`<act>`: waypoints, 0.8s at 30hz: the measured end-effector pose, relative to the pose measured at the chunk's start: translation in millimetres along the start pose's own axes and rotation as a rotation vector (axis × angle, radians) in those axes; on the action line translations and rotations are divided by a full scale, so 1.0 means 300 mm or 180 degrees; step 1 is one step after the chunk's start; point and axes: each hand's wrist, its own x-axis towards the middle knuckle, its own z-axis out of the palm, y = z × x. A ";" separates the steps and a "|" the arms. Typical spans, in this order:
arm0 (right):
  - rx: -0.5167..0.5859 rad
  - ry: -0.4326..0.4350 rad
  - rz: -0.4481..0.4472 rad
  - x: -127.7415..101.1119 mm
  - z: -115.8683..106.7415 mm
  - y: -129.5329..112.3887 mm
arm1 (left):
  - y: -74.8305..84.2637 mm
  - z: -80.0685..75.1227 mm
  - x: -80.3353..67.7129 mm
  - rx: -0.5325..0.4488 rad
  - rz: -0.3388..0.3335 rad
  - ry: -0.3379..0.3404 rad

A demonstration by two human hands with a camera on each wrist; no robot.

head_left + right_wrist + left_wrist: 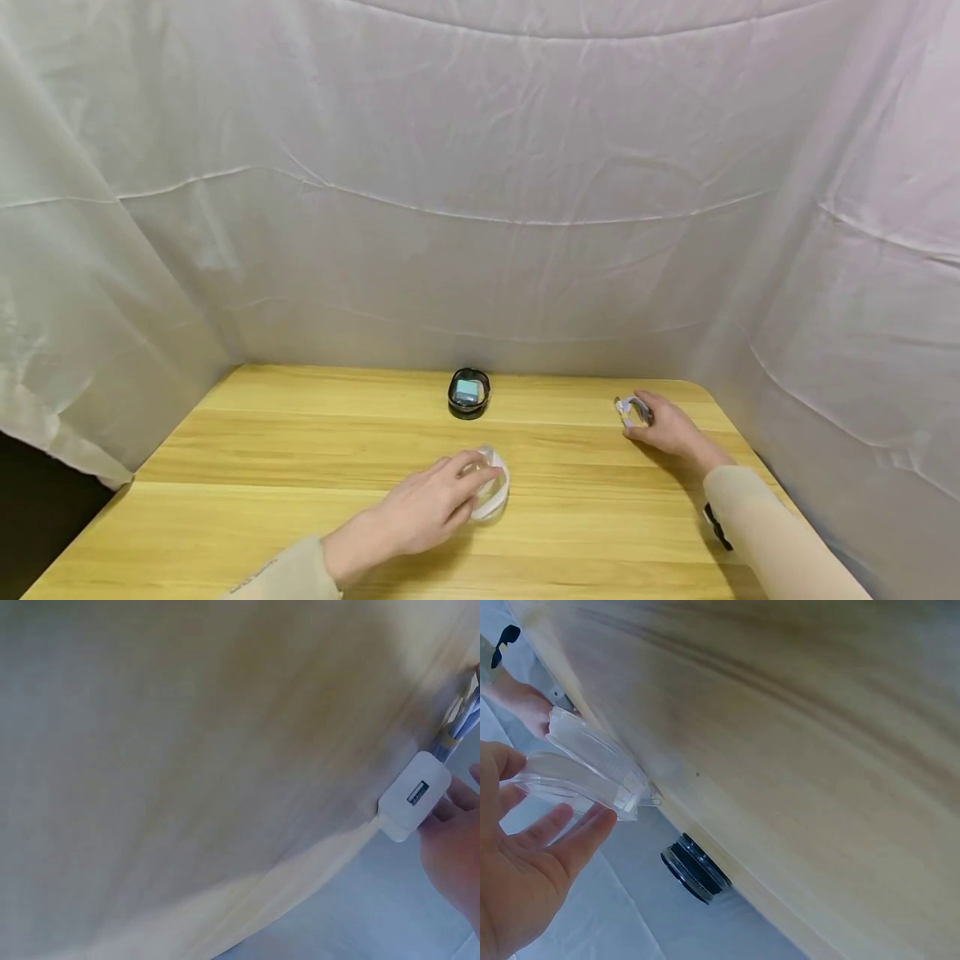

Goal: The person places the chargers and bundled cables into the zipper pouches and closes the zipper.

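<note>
Pale wood grain runs across the desk [300, 442], which is hemmed in on three sides by a white sheet [480, 208] hung as a backdrop. The left hand [431, 504] lies near the middle of the desk with its fingers [570, 840] fairly straight and spread over a clear plastic bag [491, 492], touching it rather than gripping it; the wrist view shows the bag [592, 772] crumpled, resting on the wood by the fingertips. The right hand [663, 429] is well apart from it, near the far right edge of the desk, with fingers curled round a white charger [630, 411] and its bundled cable. In the right wrist view the charger [414, 796] sits on the desk with its port facing out, the pale cable [459, 724] running up from it and the fingers [450, 840] touching its side. Between the two hands and farther back, close to the sheet, stands a small black round case [468, 392] with a blue face. Nothing lies between either hand and what it touches.
</note>
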 end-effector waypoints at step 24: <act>0.0353 -0.0443 0.0067 -0.004 -0.038 -0.021 | -0.020 0.001 -0.010 -0.0121 0.0205 0.0361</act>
